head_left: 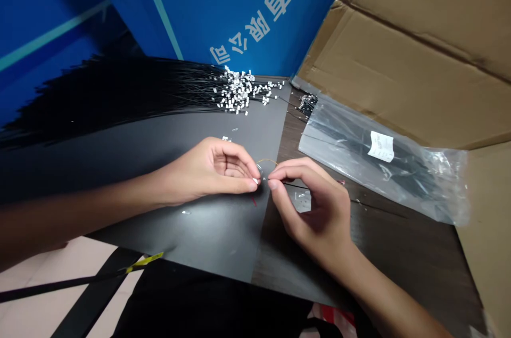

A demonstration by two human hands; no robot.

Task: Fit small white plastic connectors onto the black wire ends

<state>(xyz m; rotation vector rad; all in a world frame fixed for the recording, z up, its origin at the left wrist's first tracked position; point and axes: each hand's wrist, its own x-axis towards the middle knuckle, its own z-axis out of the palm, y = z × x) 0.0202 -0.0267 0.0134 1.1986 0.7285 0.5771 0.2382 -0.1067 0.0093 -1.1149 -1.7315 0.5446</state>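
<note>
My left hand [215, 167] is closed in a pinch, with a small white connector [255, 181] at its fingertips. Facing it, my right hand [319, 194] pinches the end of a thin wire, whose black length [296, 186] shows behind the fingers. The fingertips of the two hands are a small gap apart, over the edge between the grey mat and the dark wood. A thin yellowish wire [266, 161] arcs between the hands. Below the left fingertips a short red strand [254, 202] is visible. The exact wire end is too small to make out.
A large bundle of black wires [159, 85] with white connectors [239, 90] lies at the back left on the grey mat [191, 242]. To the right are a clear plastic bag [347, 130] of black wires and a cardboard box [419, 61]. A blue panel [207, 2] stands behind.
</note>
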